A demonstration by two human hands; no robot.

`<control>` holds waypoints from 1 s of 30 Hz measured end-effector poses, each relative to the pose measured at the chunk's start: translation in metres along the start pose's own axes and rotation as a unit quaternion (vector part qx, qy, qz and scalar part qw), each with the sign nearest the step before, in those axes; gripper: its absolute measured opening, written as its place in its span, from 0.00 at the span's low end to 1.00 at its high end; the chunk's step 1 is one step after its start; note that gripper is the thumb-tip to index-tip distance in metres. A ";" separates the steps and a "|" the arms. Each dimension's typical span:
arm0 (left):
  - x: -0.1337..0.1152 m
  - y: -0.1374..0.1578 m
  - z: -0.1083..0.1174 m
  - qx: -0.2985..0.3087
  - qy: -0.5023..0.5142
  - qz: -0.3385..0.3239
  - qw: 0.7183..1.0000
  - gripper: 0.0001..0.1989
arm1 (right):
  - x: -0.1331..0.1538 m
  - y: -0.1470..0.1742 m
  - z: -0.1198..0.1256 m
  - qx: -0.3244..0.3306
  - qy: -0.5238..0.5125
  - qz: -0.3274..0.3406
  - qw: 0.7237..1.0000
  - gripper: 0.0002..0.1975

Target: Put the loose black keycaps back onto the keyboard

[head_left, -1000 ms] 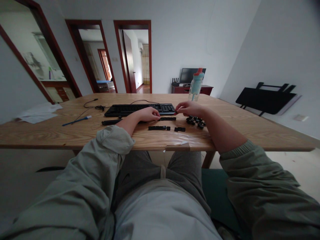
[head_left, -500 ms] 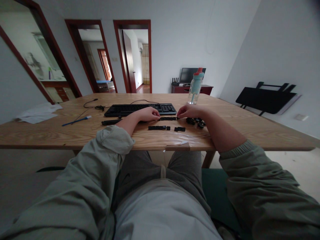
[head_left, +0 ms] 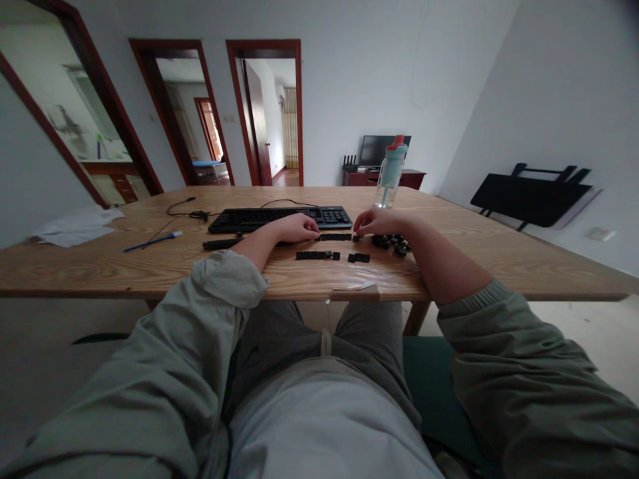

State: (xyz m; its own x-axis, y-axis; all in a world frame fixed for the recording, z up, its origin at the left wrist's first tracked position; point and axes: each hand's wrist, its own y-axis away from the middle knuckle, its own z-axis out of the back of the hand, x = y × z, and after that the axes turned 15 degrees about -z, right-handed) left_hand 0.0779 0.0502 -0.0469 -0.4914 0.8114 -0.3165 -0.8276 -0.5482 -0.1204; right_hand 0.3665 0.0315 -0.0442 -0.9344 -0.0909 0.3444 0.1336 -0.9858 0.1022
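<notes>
Small black keycaps lie on the wooden table (head_left: 239,267) in front of me. My left hand (head_left: 299,228) is closed, fingertips pinched at the left end of a short keycap row (head_left: 335,237), on an end cap mostly hidden by the fingers. At the right end, set slightly apart from that row, is a single keycap (head_left: 356,238). My right hand (head_left: 372,221) is curled over it, fingertips together at its far edge. Nearer me lie a second keycap row (head_left: 312,255), one separate cap (head_left: 336,256) and a short group of caps (head_left: 359,257).
Loose keycaps (head_left: 399,246) are heaped beneath my right wrist. A black keyboard (head_left: 249,218) lies behind my hands, a water bottle (head_left: 390,176) behind the right one. Leftward are a black bar-shaped item (head_left: 219,244), a blue brush (head_left: 152,242), a cable (head_left: 200,215) and papers (head_left: 80,226).
The keycap at my right fingertips shows more fully now, lying on the table. My right fingers have lifted very slightly. My left hand stays in place.
</notes>
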 end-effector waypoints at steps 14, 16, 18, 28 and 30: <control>0.003 -0.001 -0.001 -0.005 0.012 -0.003 1.000 0.22 | 0.003 0.002 -0.002 -0.003 0.025 -0.019 1.000 0.11; 0.004 -0.002 -0.001 -0.005 0.014 -0.005 1.000 0.22 | 0.006 0.004 -0.003 0.004 0.019 -0.024 1.000 0.11; 0.004 -0.001 -0.001 -0.007 0.016 -0.006 1.000 0.22 | 0.008 0.006 -0.003 0.009 0.016 -0.023 1.000 0.12; 0.003 -0.001 -0.001 0.001 0.010 -0.003 1.000 0.22 | 0.011 0.006 -0.005 -0.046 0.050 -0.035 0.997 0.09; 0.003 -0.001 -0.001 0.002 0.010 -0.002 1.000 0.22 | 0.011 0.005 -0.005 -0.049 0.047 -0.039 0.997 0.09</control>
State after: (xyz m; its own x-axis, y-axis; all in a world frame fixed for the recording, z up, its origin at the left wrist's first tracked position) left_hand 0.0776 0.0528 -0.0487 -0.4832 0.8091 -0.3345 -0.8307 -0.5444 -0.1169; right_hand 0.3555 0.0248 -0.0449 -0.9681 -0.0209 0.2496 0.0301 -0.9990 0.0329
